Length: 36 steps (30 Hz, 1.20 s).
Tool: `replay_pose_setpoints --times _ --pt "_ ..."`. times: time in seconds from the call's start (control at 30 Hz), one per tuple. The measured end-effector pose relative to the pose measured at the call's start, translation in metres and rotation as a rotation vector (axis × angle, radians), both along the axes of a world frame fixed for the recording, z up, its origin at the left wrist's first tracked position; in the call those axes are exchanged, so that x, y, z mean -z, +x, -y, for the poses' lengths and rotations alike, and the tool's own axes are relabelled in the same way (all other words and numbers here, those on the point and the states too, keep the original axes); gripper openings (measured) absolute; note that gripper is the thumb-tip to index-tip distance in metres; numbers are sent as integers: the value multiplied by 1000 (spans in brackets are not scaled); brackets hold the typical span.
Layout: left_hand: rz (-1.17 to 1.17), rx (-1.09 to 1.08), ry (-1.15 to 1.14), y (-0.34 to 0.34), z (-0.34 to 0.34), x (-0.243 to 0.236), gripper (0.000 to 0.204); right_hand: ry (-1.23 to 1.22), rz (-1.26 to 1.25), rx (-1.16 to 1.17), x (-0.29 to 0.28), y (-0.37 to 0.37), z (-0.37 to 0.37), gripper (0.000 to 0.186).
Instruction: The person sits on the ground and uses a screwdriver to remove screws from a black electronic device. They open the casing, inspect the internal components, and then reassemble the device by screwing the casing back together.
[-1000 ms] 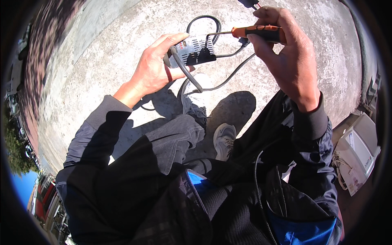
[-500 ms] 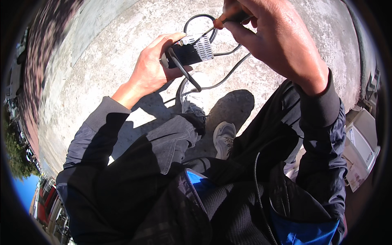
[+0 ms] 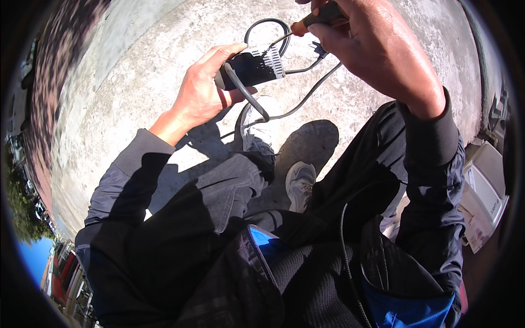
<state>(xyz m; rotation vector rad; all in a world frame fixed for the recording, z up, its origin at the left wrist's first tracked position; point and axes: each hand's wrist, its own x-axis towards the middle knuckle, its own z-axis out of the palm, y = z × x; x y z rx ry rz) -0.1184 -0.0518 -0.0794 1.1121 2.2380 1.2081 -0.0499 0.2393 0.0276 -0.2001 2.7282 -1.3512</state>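
My left hand [image 3: 202, 87] grips a small box-shaped electrical device [image 3: 254, 66] by its left end, thumb and fingers on opposite edges. Its slotted metal part, a vent grille by its look, is bright on the right and shaded elsewhere. A thick black cable [image 3: 243, 90] loops from the left end down past its lower edge. Above and to the right, my right hand [image 3: 363, 46] is closed round the orange and black handle of a screwdriver [image 3: 317, 19]. The shaft slants down to the slotted face; whether the tip touches a screw cannot be made out.
Black cable loops [image 3: 268, 22] lie behind the device, with a dark plug-like end [image 3: 320, 50] on the concrete ground [image 3: 164, 33]. My shoes [image 3: 299, 186] stand below the device. At the right edge is a whitish plastic box [image 3: 485, 180].
My right hand has shifted slightly right, and the screwdriver handle has turned in its grip. The device has tilted a little. The dark plug-like end now shows beside the right hand.
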Motion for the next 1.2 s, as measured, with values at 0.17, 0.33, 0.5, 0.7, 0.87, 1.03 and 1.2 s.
replay_pose_setpoints --times 0.17,0.33,0.5,0.7,0.87,1.03,1.2 --pt "-4 3 -14 -2 1 1 77 -3 -207 -194 10 -12 -7 17" --pt "-8 2 -7 0 1 2 78 -151 -36 -110 1 -20 -9 10" --pt "18 -5 -27 0 0 -2 76 58 164 59 -11 -18 -6 22" --pt "-2 7 -24 -1 0 -2 75 5 147 89 -13 -7 0 12" --pt "7 25 -5 3 0 -3 75 39 223 133 -17 -14 0 18" --pt "-20 24 -39 4 1 -3 76 -86 215 144 -9 -8 3 17" --pt "-2 16 22 5 0 -2 70 -155 -99 -70 4 -8 4 18"
